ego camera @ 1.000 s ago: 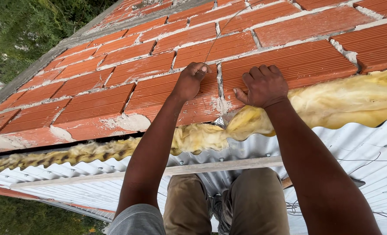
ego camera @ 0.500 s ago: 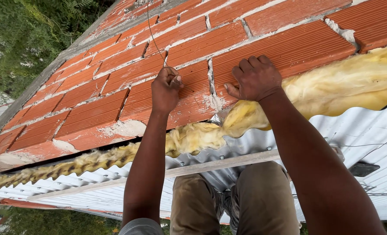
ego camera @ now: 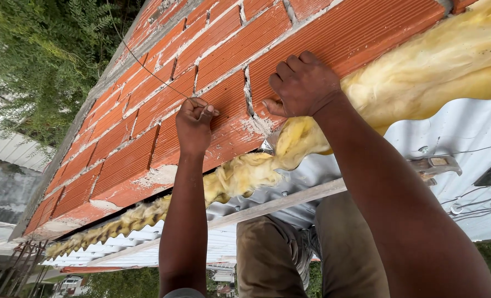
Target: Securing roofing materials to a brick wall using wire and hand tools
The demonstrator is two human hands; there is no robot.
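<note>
My left hand (ego camera: pixel 194 124) is closed in a fist against the red brick wall (ego camera: pixel 129 149), pinching a thin dark wire (ego camera: pixel 146 66) that runs up and left across the bricks. My right hand (ego camera: pixel 303 83) is curled with its knuckles outward. It presses on the brick beside a vertical mortar joint (ego camera: pixel 249 94), just above the yellow foam (ego camera: pixel 422 72). Nothing shows inside its fingers. The foam runs along the seam where the wall meets the corrugated metal roof (ego camera: pixel 449 132).
A hammer (ego camera: pixel 436 164) lies on the roof sheet to the right of my right arm. A pale batten (ego camera: pixel 278 203) crosses the roof over my knees (ego camera: pixel 273 248). Green trees (ego camera: pixel 35 66) and lower roofs lie beyond the wall's left edge.
My left hand has slid down and left along the bricks and closed into a fist on the wire. My right hand stays by the mortar joint. The view is closer and more tilted.
</note>
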